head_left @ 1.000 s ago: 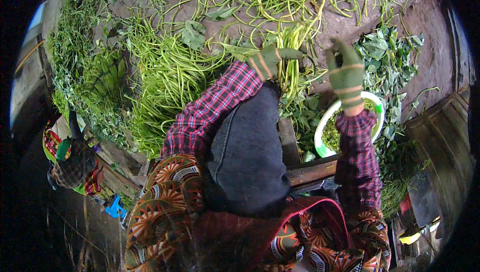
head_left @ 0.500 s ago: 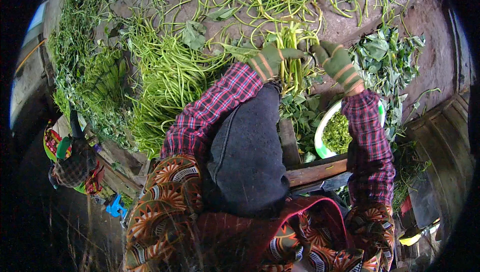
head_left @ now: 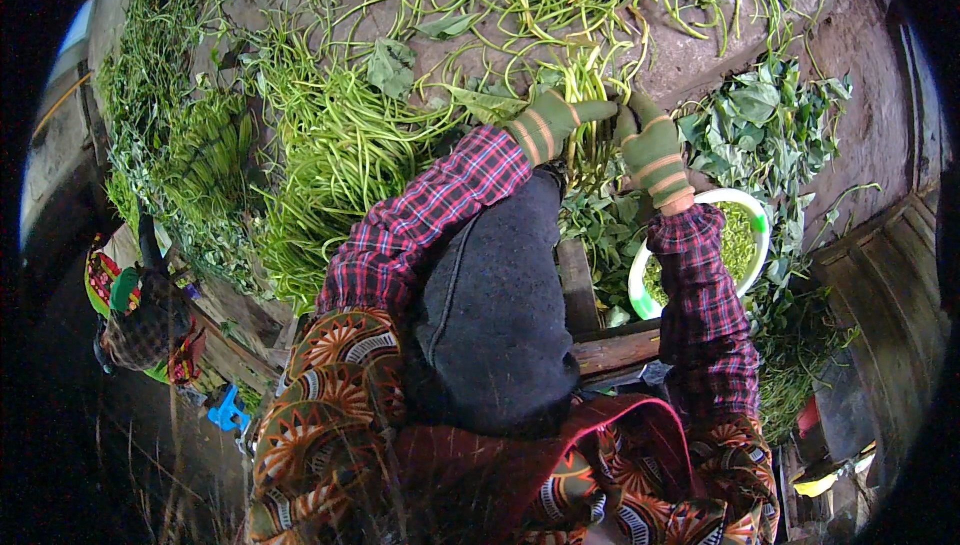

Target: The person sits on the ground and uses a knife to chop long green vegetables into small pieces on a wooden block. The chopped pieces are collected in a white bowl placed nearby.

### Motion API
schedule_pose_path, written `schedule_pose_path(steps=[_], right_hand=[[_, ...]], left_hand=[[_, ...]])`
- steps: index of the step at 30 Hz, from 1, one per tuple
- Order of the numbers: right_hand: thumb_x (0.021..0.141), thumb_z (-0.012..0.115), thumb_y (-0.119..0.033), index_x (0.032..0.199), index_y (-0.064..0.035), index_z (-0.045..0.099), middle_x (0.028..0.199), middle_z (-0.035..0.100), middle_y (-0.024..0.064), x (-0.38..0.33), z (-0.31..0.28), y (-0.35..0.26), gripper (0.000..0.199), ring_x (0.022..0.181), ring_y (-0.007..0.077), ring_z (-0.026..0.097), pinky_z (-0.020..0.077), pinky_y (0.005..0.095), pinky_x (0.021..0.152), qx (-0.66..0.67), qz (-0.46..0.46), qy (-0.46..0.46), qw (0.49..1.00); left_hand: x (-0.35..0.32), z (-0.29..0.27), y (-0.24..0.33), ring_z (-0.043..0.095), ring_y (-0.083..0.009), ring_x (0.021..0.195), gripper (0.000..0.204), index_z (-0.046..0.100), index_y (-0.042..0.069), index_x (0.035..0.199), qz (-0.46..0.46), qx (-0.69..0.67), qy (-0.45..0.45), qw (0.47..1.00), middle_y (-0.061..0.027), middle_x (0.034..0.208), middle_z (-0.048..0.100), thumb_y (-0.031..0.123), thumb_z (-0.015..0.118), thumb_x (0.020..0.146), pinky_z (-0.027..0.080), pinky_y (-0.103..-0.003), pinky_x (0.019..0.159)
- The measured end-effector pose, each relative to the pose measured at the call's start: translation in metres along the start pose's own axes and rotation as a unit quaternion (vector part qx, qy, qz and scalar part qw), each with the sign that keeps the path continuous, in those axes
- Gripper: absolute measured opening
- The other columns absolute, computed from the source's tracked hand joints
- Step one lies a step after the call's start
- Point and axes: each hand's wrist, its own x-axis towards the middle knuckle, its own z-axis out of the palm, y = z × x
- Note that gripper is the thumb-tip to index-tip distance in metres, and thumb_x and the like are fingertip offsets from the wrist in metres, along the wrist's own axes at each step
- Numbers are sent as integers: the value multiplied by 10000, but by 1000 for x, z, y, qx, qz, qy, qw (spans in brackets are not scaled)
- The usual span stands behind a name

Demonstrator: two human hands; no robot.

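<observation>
The gloved left hand (head_left: 545,129) grasps a bundle (head_left: 585,80) of green stems, right of the frame's upper centre. The right hand (head_left: 653,155), fingers curled, is at the bundle's right edge; its grip cannot be told. The left forearm (head_left: 430,203) slants up rightward; the right forearm (head_left: 700,310) rises nearly straight. The bundle's long axis runs up-down in the frame.

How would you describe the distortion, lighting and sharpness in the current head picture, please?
Head view: the wooden boards at right curve near the black rim; head view: the green stems look bright, their strands distinct; head view: the lower left is dim, crossed by faint pale streaks.
</observation>
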Motion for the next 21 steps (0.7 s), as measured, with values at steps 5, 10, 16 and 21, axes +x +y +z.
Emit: schedule_pose_path(steps=[5,10,16,21], right_hand=[[732,495,-188,843,-2,540,743,555,191,6,-10,-2,222,701,318,542,418,337,604,-45,27,29,998],[726,508,-163,876,11,511,743,564,148,12,1,-4,230,679,234,537,417,302,615,-20,9,60,998],[701,559,-165,827,11,535,691,569,104,15,-16,-5,218,593,137,515,411,259,540,122,87,12,989],[689,585,-203,1017,31,448,863,547,75,6,-16,24,426,765,142,505,409,247,679,351,122,-58,927]], left_hand=[[-1,-5,-4,533,-134,760,324,511,49,974,-59,17,24,998,-44,830,568,95,599,666,439,-273,657],[1,-4,-15,530,-122,762,364,502,26,983,79,214,-26,973,-53,873,564,90,600,639,436,-271,649],[0,-4,-18,531,-113,752,342,504,19,976,32,111,-3,993,-61,865,567,105,575,653,438,-256,627],[0,0,-10,535,-154,728,402,536,12,941,56,163,-25,985,-87,844,575,159,638,581,421,-271,686]])
